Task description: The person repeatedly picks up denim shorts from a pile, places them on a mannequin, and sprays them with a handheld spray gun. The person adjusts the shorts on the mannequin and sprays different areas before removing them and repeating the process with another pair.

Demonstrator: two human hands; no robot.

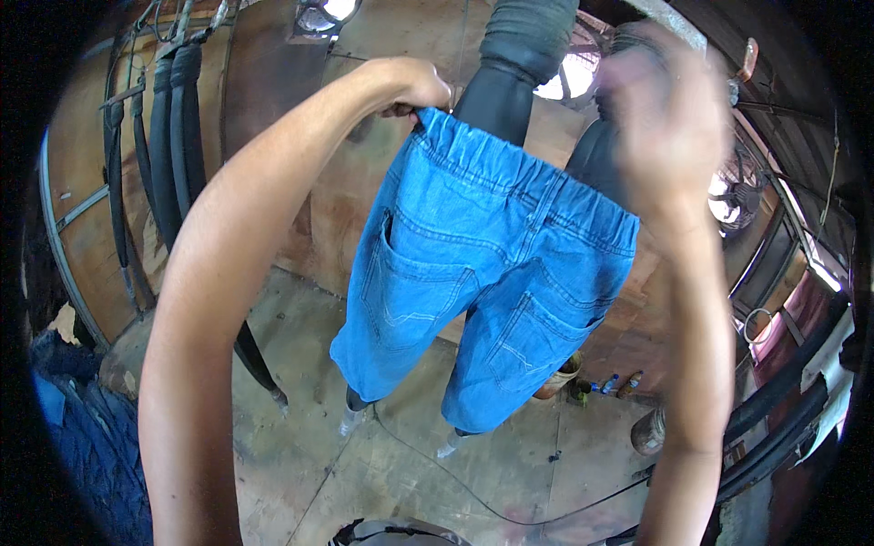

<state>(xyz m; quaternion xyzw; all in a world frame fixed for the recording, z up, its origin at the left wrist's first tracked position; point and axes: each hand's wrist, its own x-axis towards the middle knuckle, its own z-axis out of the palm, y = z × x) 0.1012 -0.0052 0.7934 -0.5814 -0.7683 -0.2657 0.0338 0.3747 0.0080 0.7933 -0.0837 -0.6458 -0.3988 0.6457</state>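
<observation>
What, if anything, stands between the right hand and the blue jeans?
Nothing visible: the blurred right hand is raised near the right end of the blue jeans' waistband. The dark tubes appear behind it, not in between.

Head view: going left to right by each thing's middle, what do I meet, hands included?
Dark blue fabric pile → thick black hanging tubes → left hand, gripping the waistband corner → blue denim shorts → right hand, motion-blurred → thin pale ring.
</observation>
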